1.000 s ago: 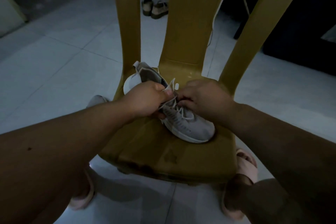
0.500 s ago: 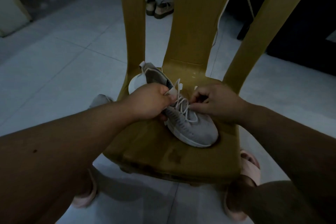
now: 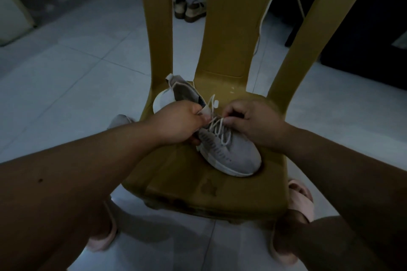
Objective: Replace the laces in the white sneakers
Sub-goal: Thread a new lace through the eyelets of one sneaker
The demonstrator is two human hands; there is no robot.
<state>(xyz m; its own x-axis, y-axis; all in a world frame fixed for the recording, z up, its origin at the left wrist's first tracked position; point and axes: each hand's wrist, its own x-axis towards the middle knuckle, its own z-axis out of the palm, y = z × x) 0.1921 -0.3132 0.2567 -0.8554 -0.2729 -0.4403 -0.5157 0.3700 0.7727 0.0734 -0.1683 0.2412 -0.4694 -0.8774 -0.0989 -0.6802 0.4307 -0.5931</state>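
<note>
A pale tiled floor (image 3: 77, 77) is seen under a yellow plastic chair (image 3: 231, 35), whose seat carries a white sneaker (image 3: 237, 156), laid with its toe toward the viewer and to the right. The sneaker's upper edge is held by the left hand (image 3: 176, 123), its grip clenched on what appears, in the dim light, to be the tongue. The right hand (image 3: 253, 123) is set just beside it, fingers curled, its grip pinched on a strand of the white lace (image 3: 220, 132) that is crossed loosely over the eyelets.

White sneaker (image 3: 233, 156) on yellow chair (image 3: 176, 178), left hand (image 3: 178, 124) gripping its tongue, right hand (image 3: 253, 125) pinching lace (image 3: 220, 130)
</note>
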